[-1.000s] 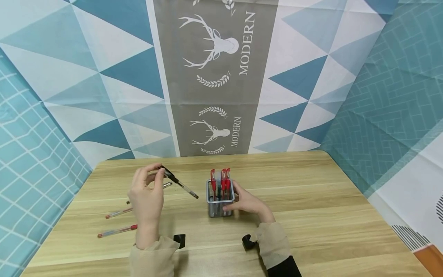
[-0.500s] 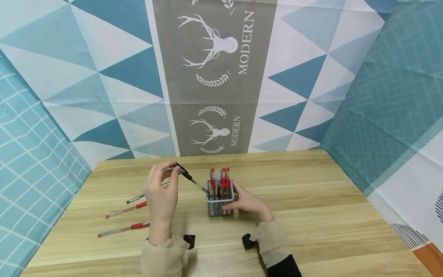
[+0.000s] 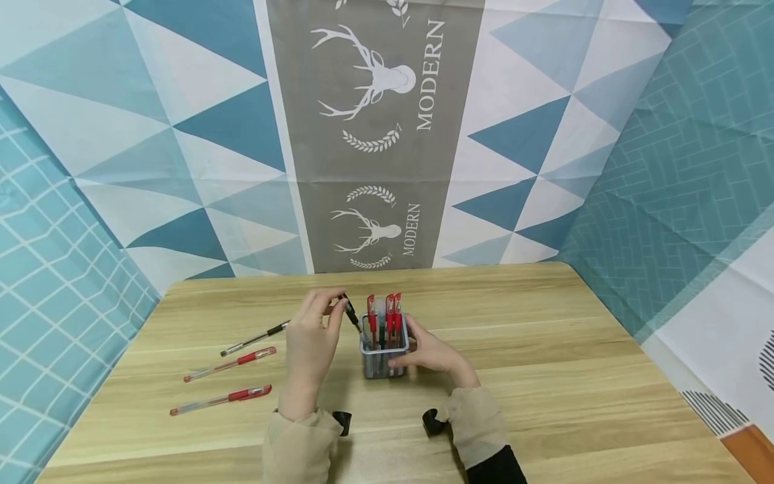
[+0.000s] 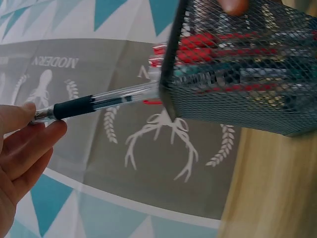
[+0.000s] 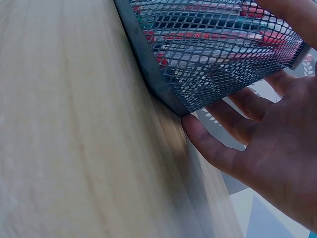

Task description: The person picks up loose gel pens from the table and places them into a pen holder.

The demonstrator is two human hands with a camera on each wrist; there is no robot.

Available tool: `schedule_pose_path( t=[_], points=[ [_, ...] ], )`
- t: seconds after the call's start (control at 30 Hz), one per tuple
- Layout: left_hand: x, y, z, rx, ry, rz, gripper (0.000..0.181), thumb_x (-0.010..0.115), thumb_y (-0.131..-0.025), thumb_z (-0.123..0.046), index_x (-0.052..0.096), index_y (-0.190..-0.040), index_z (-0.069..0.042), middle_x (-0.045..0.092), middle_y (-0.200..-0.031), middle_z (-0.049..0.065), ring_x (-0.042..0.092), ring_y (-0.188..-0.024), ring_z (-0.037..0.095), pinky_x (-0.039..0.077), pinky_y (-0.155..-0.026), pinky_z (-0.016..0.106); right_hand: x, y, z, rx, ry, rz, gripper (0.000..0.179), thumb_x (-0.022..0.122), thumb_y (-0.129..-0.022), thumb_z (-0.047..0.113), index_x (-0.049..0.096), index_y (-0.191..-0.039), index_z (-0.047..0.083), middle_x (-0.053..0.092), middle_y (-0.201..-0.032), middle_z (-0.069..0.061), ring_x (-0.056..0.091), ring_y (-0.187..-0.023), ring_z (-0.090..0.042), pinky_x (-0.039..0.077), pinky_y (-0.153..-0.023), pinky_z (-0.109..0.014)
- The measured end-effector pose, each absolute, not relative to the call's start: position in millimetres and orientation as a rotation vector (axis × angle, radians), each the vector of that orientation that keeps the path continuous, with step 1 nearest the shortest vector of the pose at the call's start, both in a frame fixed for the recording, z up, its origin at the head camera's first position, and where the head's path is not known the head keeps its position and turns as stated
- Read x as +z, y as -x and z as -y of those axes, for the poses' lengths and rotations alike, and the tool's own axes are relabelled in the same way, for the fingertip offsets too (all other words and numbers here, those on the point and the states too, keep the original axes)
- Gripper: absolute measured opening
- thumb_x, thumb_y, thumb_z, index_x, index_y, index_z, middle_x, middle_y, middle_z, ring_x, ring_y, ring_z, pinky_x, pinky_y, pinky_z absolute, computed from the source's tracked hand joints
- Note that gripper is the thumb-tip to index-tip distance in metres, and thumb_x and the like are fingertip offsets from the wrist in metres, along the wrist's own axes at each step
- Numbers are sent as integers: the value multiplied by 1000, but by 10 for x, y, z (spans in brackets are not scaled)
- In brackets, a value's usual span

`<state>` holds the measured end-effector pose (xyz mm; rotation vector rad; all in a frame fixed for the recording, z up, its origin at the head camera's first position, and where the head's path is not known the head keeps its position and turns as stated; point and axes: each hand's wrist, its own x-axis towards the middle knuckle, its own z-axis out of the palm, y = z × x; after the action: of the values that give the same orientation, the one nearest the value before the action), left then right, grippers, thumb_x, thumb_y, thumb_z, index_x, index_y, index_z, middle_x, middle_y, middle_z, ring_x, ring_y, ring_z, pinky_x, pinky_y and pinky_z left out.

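My left hand (image 3: 311, 343) pinches the end of a black-grip gel pen (image 4: 74, 106) between thumb and fingertips. The pen slants down, its far end inside the rim of the mesh pen holder (image 3: 385, 366). In the left wrist view its clear barrel passes behind the holder's edge. Several red pens (image 3: 393, 312) stand in the holder, caps up, with a darker one among them. My right hand (image 3: 435, 349) grips the holder from the right, thumb on the near side; in the right wrist view its fingers (image 5: 213, 141) lie along the mesh wall and bottom corner.
Left of my left hand, two red gel pens (image 3: 230, 364) and a black gel pen (image 3: 254, 339) lie on the wooden table (image 3: 544, 370). A patterned cloth backdrop (image 3: 375, 168) rises behind the table's far edge. Black straps (image 3: 432, 422) sit at both sleeve cuffs.
My left hand has moved right, bringing the black pen from open air beside the holder to its far end inside the rim. The right hand and the holder stay in place.
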<state>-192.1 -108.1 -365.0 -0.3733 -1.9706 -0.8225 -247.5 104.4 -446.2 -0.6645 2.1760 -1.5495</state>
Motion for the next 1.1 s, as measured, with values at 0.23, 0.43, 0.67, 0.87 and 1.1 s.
schedule_pose_path(
  t=[0.23, 0.43, 0.67, 0.87, 1.1],
  points=[
    [-3739, 1992, 1055, -774, 441, 2036, 16, 69, -78, -4, 65, -94, -2, 64, -86, 8, 64, -72, 20, 53, -62, 29, -4449, 2470, -1051, -1526, 647, -2200, 98, 77, -71, 19, 13, -145, 21, 39, -138, -11, 34, -128, -30, 20, -107, -52],
    [-3782, 2022, 1008, -711, 440, 2128, 16, 70, -77, -6, 66, -92, -4, 66, -85, 6, 63, -74, 19, 52, -71, 32, -4448, 2474, -1047, -1535, 646, -2196, 97, 77, -71, 17, 15, -145, 21, 42, -136, -10, 38, -125, -29, 22, -107, -51],
    [-3852, 2049, 973, -635, 406, 2159, 19, 74, -73, -8, 67, -90, -5, 68, -85, 6, 63, -73, 21, 50, -72, 37, -4340, 2404, -1031, -1537, 683, -2165, 94, 75, -73, 11, 15, -144, 16, 44, -133, -12, 41, -121, -29, 25, -106, -50],
    [-3924, 2088, 951, -634, 402, 2198, 20, 74, -73, -10, 68, -92, -7, 68, -88, 5, 64, -77, 20, 50, -74, 37, -4400, 2433, -1038, -1540, 712, -2189, 92, 76, -72, 15, 18, -143, 20, 46, -130, -9, 44, -119, -25, 28, -105, -46],
    [-3958, 2106, 917, -637, 394, 2215, 25, 74, -73, -8, 67, -97, -5, 67, -89, 7, 64, -76, 23, 50, -72, 37, -4469, 2478, -1043, -1542, 707, -2185, 92, 76, -73, 15, 17, -144, 21, 46, -131, -10, 44, -119, -25, 29, -104, -47]
  ],
)
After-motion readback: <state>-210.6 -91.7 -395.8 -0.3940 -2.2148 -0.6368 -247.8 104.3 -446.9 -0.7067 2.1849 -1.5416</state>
